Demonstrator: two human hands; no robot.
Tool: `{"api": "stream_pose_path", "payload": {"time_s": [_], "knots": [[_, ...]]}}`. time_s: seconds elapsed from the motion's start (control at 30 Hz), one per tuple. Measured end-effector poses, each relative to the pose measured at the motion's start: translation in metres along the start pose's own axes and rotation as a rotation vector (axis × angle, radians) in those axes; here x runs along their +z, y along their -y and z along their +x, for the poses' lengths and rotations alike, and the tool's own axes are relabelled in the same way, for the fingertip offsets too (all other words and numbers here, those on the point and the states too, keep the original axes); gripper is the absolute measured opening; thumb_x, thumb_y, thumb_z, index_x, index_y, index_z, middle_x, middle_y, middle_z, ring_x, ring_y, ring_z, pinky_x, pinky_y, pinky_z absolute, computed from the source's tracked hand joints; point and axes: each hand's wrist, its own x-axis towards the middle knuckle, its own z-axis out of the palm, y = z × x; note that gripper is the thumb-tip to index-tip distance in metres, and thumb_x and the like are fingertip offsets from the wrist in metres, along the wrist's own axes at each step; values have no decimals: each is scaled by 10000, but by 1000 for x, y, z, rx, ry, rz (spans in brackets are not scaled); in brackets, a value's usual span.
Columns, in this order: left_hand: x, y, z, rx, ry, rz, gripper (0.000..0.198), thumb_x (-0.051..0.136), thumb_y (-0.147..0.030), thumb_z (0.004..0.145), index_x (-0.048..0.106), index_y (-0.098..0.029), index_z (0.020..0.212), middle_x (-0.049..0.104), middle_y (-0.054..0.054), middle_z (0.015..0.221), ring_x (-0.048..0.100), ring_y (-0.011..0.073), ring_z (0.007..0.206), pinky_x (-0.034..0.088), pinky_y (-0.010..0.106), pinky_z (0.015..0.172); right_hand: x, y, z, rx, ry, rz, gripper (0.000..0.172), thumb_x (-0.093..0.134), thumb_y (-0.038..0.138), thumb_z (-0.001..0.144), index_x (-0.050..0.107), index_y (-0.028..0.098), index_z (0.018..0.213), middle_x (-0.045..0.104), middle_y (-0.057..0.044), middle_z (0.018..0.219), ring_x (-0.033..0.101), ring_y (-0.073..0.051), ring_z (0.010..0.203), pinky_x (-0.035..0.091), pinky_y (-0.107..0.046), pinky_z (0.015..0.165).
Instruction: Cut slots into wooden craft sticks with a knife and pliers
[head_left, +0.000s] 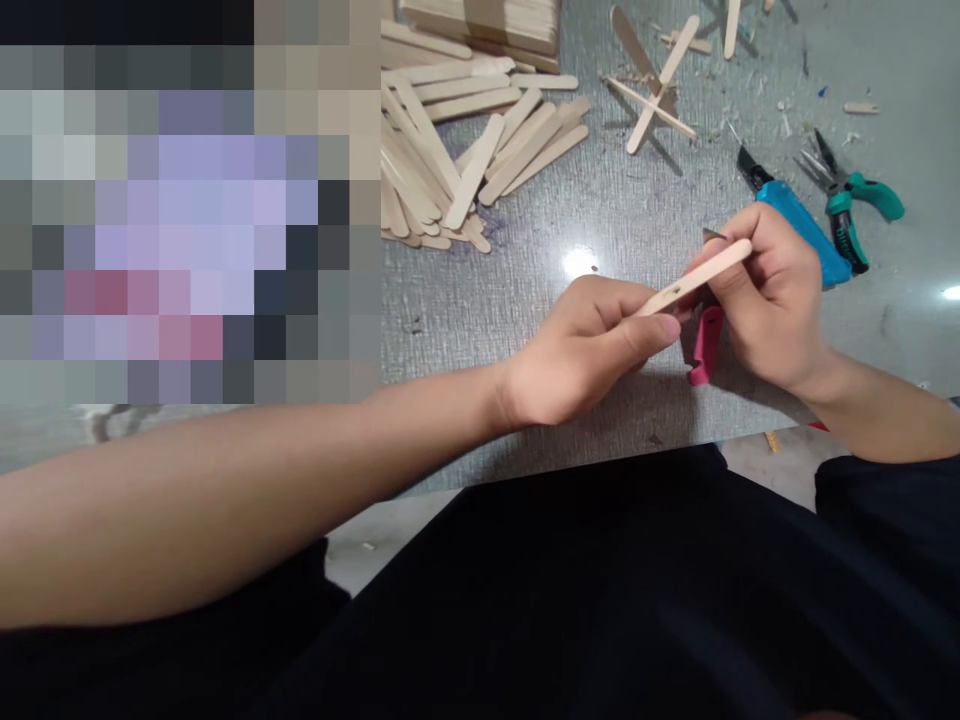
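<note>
A pale wooden craft stick (697,277) is held between both hands above the grey tabletop (600,210). My left hand (592,345) pinches its near end with thumb and fingers. My right hand (765,295) is closed around a pink-handled cutter (705,345), whose handle hangs below the fingers while a small metal blade tip (712,236) shows beside the stick's far end. The stick has a small notch or slot near its middle.
A heap of loose craft sticks (465,150) lies at the back centre, with a neat stack (487,25) behind it. Glued crossed sticks (656,90) sit further right. A blue utility knife (795,225) and green-handled pliers (851,205) lie behind my right hand. A pixelated area covers the left.
</note>
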Motion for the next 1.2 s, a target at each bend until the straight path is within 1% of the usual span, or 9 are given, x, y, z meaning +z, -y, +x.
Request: {"api": "stream_pose_path", "payload": {"time_s": [0.17,0.27,0.37,0.57,0.67,0.77,0.9,1.03,1.2], "knots": [[-5,-2,8,-123,56,-293,565,676,-380,1102,404,-282,617,406,-44,563,451,132,494,391,324,518,1,-17,-2,26,-2,104,335,749,601,1203,591,328,1091,734,95,741,610,-116,472,458,-274,414],[-6,-5,9,-144,108,-339,565,644,-319,1098,359,-287,611,436,-29,562,490,138,499,420,312,530,1,-25,-1,-19,-32,26,405,687,703,1209,580,336,1074,642,87,680,547,-126,484,483,-317,467],[-5,-9,8,-209,121,-363,525,622,-293,1065,375,-279,602,472,-12,558,519,146,502,433,298,527,-1,-20,0,-66,-52,-103,453,613,754,1221,598,327,1070,608,56,714,563,-154,575,532,-356,561],[-3,-12,8,-284,123,-356,479,591,-267,1034,426,-270,584,532,18,554,551,155,511,481,287,541,-4,0,0,-302,24,-224,222,622,393,1267,600,292,1071,547,76,781,483,-95,589,380,-293,554],[-2,-12,8,-292,124,-344,469,591,-268,1034,434,-274,591,545,23,562,557,162,518,486,299,558,-4,-3,-1,-243,8,-194,202,632,383,1253,600,290,1076,584,67,810,495,-100,614,378,-314,574],[-1,-12,8,-302,103,-280,441,588,-259,1019,449,-279,601,550,20,567,550,163,524,486,306,571,-3,-4,-1,-137,48,-115,275,684,456,1235,588,293,1036,658,45,839,531,-119,645,398,-324,573],[1,-13,7,-279,51,-193,427,611,-291,1010,484,-275,603,512,-4,547,533,158,527,468,307,586,-2,9,-2,17,121,-5,332,702,477,1238,591,287,989,696,40,815,633,-118,637,495,-302,573],[1,-13,5,-263,58,-113,442,574,-287,1025,513,-263,588,492,-12,560,543,147,552,439,308,604,2,20,-4,55,102,87,336,772,410,1212,606,265,958,705,55,791,705,-98,617,540,-258,558],[2,-15,4,-230,92,-44,450,561,-280,1037,469,-272,596,511,-14,561,506,136,554,433,312,622,4,22,-7,125,97,113,367,868,437,1148,604,271,955,741,65,795,721,-101,600,531,-241,510]]}}
